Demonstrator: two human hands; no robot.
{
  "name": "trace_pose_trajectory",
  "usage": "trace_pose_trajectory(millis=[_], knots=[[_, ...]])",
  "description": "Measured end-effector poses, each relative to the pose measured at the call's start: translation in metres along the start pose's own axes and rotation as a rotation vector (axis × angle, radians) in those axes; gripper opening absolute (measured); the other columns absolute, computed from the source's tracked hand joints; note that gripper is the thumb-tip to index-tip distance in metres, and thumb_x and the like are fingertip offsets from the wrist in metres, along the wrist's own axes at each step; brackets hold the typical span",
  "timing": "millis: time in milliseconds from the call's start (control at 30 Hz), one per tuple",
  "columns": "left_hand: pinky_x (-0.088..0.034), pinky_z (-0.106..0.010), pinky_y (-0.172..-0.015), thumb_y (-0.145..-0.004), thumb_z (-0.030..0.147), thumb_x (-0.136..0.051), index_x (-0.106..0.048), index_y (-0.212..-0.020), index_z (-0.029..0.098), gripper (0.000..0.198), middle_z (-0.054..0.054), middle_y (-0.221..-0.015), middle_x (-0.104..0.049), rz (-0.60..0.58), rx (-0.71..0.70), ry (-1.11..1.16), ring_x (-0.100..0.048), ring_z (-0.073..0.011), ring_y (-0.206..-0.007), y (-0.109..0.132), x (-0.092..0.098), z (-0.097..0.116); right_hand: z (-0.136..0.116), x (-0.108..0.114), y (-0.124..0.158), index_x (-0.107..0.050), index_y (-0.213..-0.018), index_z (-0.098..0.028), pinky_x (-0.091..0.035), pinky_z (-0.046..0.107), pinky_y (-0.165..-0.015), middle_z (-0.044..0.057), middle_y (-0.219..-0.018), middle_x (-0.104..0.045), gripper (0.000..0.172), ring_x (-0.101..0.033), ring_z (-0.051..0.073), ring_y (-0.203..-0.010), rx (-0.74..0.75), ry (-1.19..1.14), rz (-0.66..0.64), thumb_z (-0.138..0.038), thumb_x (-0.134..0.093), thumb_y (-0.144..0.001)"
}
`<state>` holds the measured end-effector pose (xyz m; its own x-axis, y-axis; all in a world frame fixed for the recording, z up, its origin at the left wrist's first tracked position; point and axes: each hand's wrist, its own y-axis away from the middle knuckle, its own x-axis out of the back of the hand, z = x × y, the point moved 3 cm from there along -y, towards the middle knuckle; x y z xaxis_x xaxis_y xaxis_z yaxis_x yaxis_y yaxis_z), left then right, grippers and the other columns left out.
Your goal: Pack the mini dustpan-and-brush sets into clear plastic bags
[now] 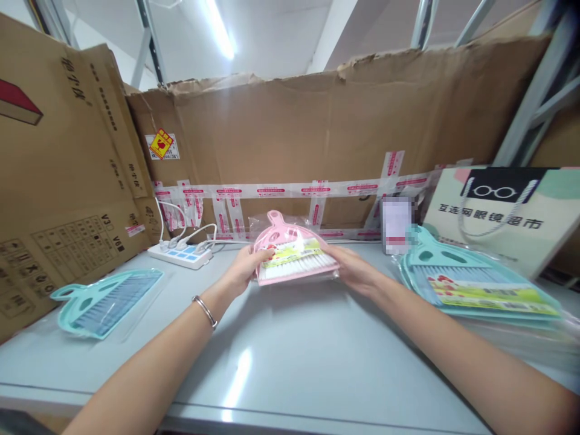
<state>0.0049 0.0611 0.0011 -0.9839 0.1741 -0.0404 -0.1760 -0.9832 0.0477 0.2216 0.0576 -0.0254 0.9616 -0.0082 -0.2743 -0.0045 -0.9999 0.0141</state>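
A pink dustpan and brush set (pixel 290 251) in clear plastic wrap is held up over the middle of the table, handle pointing away from me. White bristles and a printed card face up inside it. My left hand (pixel 247 266) grips its left edge, with the thumb on top. At the right edge, my right hand (pixel 356 267) is closed on it, its fingers partly hidden beneath. A wrapped turquoise dustpan set (pixel 109 302) lies on the left of the table. More wrapped turquoise dustpan sets (pixel 480 281) lie in a stack on the right.
A white power strip (pixel 181 254) with plugged-in cables lies at the back left. A phone (pixel 397 225) stands upright at the back, near a paper bag (pixel 502 211) with a rope handle. Large cardboard boxes (pixel 281 133) wall off the back and left of the grey table (pixel 281 356).
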Motion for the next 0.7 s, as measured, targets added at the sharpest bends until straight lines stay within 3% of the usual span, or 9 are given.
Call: trace_pose_trajectory(millis=[100, 200, 267, 367, 433, 533, 567, 633, 700], knots=[[-0.051, -0.026, -0.065, -0.066, 0.036, -0.071, -0.065, -0.09, 0.011, 0.035, -0.011, -0.087, -0.071, 0.014, 0.084, 0.045, -0.066, -0.0177, -0.074, -0.003, 0.004, -0.004, 0.004, -0.012, 0.006, -0.063, -0.095, -0.008, -0.054, 0.027, -0.073, 0.011, -0.089, -0.07, 0.021, -0.066, 0.017, -0.079, -0.173, -0.09, -0.272, -0.018, -0.058, -0.077], [-0.05, -0.022, -0.066, -0.071, 0.042, -0.067, -0.066, -0.097, 0.016, 0.038, -0.008, -0.098, -0.07, -0.088, 0.1, 0.096, -0.065, -0.015, -0.081, -0.001, 0.007, 0.001, 0.0, -0.012, 0.009, -0.062, -0.1, -0.009, -0.055, 0.024, -0.079, 0.011, -0.095, -0.07, 0.027, -0.067, 0.016, -0.086, -0.174, -0.157, -0.332, -0.006, -0.056, -0.074], [-0.05, -0.021, -0.07, -0.071, 0.036, -0.069, -0.066, -0.101, 0.016, 0.035, -0.008, -0.102, -0.069, -0.188, 0.111, 0.11, -0.064, -0.0137, -0.085, 0.001, 0.009, 0.006, -0.003, -0.01, 0.008, -0.062, -0.099, -0.009, -0.056, 0.019, -0.076, 0.01, -0.094, -0.07, 0.031, -0.067, 0.015, -0.084, -0.158, -0.19, -0.336, 0.001, -0.057, -0.07], [-0.048, -0.023, -0.082, -0.063, 0.012, -0.074, -0.065, -0.103, 0.013, 0.041, -0.011, -0.106, -0.067, -0.324, 0.052, 0.132, -0.063, -0.0145, -0.091, 0.002, 0.01, 0.01, -0.003, -0.007, 0.004, -0.064, -0.093, -0.008, -0.057, 0.015, -0.07, 0.01, -0.09, -0.07, 0.026, -0.068, 0.014, -0.079, -0.146, -0.21, -0.283, 0.004, -0.057, -0.07], [-0.048, -0.024, -0.085, -0.06, 0.006, -0.074, -0.066, -0.098, 0.009, 0.038, -0.012, -0.101, -0.069, -0.28, 0.016, 0.123, -0.064, -0.0148, -0.088, -0.001, 0.01, 0.007, -0.001, -0.006, 0.002, -0.065, -0.086, -0.007, -0.057, 0.015, -0.068, 0.011, -0.087, -0.07, 0.019, -0.068, 0.014, -0.076, -0.133, -0.222, -0.213, 0.003, -0.058, -0.072], [-0.052, -0.024, -0.071, -0.067, 0.021, -0.073, -0.066, -0.076, 0.008, 0.017, -0.008, -0.072, -0.069, -0.021, 0.036, 0.027, -0.063, -0.012, -0.064, -0.006, 0.012, -0.002, 0.005, -0.008, 0.0, -0.066, -0.078, -0.005, -0.057, 0.014, -0.067, 0.011, -0.081, -0.07, 0.01, -0.068, 0.013, -0.068, -0.132, -0.237, -0.099, 0.001, -0.061, -0.074], [-0.052, -0.025, -0.067, -0.07, 0.029, -0.071, -0.064, -0.07, 0.008, 0.022, -0.007, -0.063, -0.067, 0.037, 0.037, -0.018, -0.061, -0.0116, -0.056, -0.007, 0.012, -0.004, 0.006, -0.009, 0.0, -0.066, -0.077, -0.005, -0.057, 0.013, -0.066, 0.011, -0.079, -0.07, 0.008, -0.068, 0.012, -0.065, -0.137, -0.238, -0.06, 0.001, -0.061, -0.074], [-0.052, -0.028, -0.065, -0.072, 0.041, -0.068, -0.064, -0.07, 0.009, 0.033, -0.008, -0.059, -0.066, 0.023, 0.009, -0.087, -0.061, -0.0133, -0.054, -0.006, 0.012, -0.001, 0.007, -0.01, 0.002, -0.065, -0.073, -0.005, -0.057, 0.012, -0.061, 0.01, -0.073, -0.07, 0.009, -0.067, 0.011, -0.06, -0.144, -0.247, 0.021, 0.001, -0.059, -0.076], [-0.053, -0.032, -0.073, -0.073, 0.045, -0.066, -0.065, -0.09, 0.009, 0.04, -0.013, -0.079, -0.07, -0.132, -0.027, -0.077, -0.066, -0.0177, -0.068, -0.003, 0.012, 0.008, 0.004, -0.011, 0.004, -0.064, -0.07, -0.006, -0.056, 0.011, -0.055, 0.008, -0.067, -0.069, 0.012, -0.066, 0.01, -0.055, -0.149, -0.259, 0.095, 0.0, -0.057, -0.078]])
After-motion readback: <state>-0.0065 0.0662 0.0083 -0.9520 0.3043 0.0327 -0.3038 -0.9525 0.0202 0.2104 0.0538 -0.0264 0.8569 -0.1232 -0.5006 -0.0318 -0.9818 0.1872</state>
